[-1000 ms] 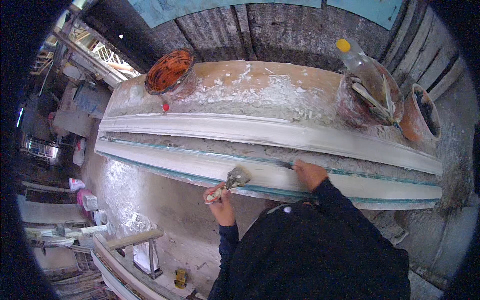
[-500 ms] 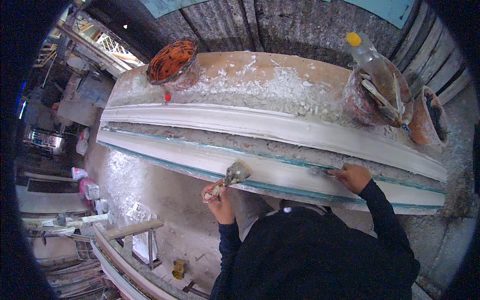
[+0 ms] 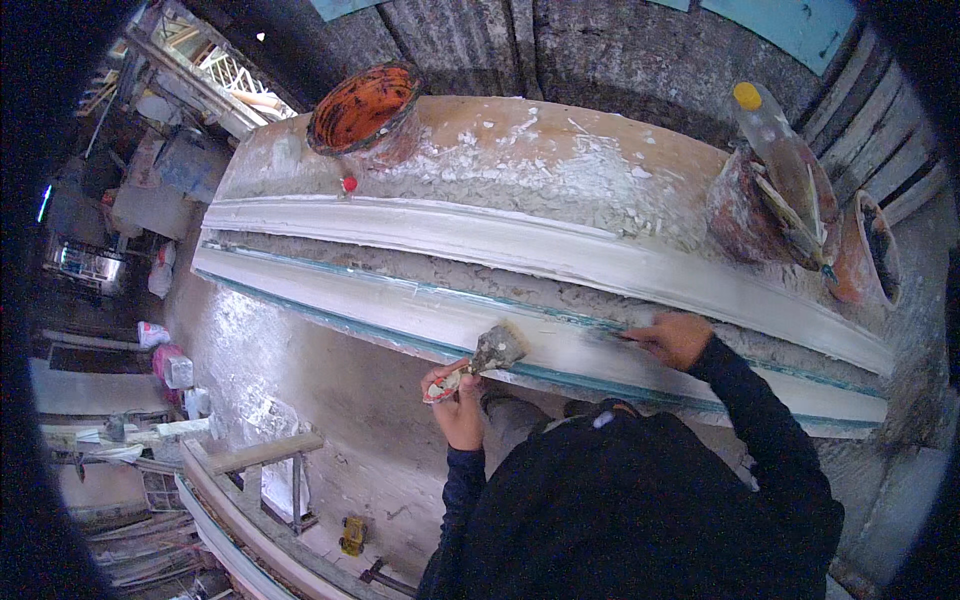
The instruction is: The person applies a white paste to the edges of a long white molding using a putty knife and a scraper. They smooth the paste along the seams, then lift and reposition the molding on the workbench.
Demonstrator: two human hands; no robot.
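My left hand [image 3: 456,408] is closed round the handle of a putty knife [image 3: 500,347] whose broad blade is caked with grey-white paste. The blade stands out over the near edge of a long white moulding [image 3: 400,298] with teal-green edges. Over the same moulding, further right, my right hand [image 3: 684,340] is closed on a thin dark-bladed scraper [image 3: 632,336]. That scraper lies low at the far teal edge, and my fingers cover most of it. Behind runs a second long white moulding [image 3: 480,235], separated by a rough grey gap.
On the brown board [image 3: 470,112] lie scattered white flakes. An orange bucket [image 3: 365,110] stands far left, with a red cap [image 3: 348,184] beside it. Far right are a plaster-stained bucket holding a clear bottle [image 3: 775,130] and a tipped bucket [image 3: 865,250]. A yellow toy truck [image 3: 353,535] sits on the floor.
My right hand has moved left along the near moulding with the scraper. My left hand, still holding the putty knife, appears slightly further right as the view shifts.
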